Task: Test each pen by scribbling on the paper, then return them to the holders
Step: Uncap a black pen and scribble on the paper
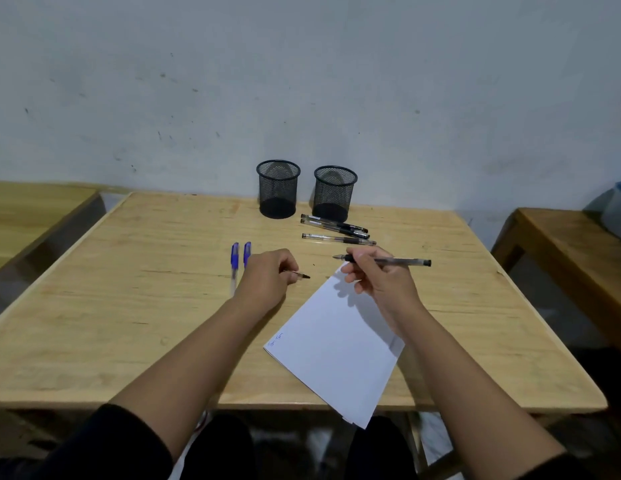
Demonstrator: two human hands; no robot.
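R hand [373, 275] grips uncapped black pen [399, 261] above paper [337, 348]; L hand [267, 277] pinches its cap [304, 276] (both holders [278, 188] empty).

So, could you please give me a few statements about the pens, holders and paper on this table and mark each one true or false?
1. Both mesh holders stand empty. True.
2. The right hand holds an uncapped black pen. True.
3. Three blue-capped pens lie left of the left hand. False: two blue-capped pens show there.
4. The paper is completely blank. False: a small blue scribble sits near its left corner.
5. Three black pens lie in front of the right holder. True.
6. The left hand is empty. False: a small dark piece, likely a cap, pokes from its fingers.
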